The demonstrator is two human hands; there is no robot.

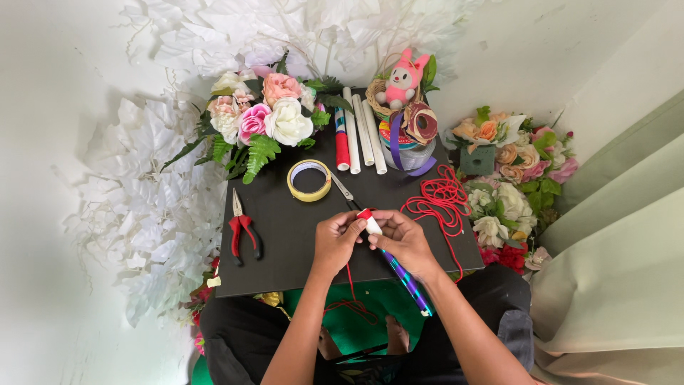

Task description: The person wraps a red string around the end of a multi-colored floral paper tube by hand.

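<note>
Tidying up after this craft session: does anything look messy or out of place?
Mostly tidy. The red cord sprawls in a loose tangle at the black board's right edge, with a strand trailing off the front edge below the left hand.

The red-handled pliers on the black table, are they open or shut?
Open, slightly. The pliers lie flat on the black table, left of both hands, untouched; their red handles spread apart toward the near edge. The jaw tips look nearly together.

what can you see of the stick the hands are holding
The stick is a thin rod wrapped in shiny blue-purple foil, with a white upper part and red tip. It slants from the fingers down-right past the black table's near edge. The left hand and right hand both pinch its top end, where red cord seems to meet it.
</note>
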